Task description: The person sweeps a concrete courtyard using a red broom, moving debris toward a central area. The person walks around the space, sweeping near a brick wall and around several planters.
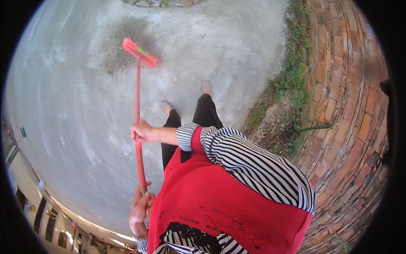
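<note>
"How are you holding that?"

"My right hand [144, 131] is gripping the pink-red broom [137, 95] partway along its handle [140, 163], at nine o'clock; my left hand [140, 209] is curling around its upper end, at seven."

"And the bristles [149, 60]?"

"They're lying at eleven o'clock, over a dark patch of dirt [112, 58] on the concrete [237, 46]; I'm not seeing whether they're touching. For clean strokes, I'm judging, my left should be steering steadily while my right is pulling low and evenly."
</note>
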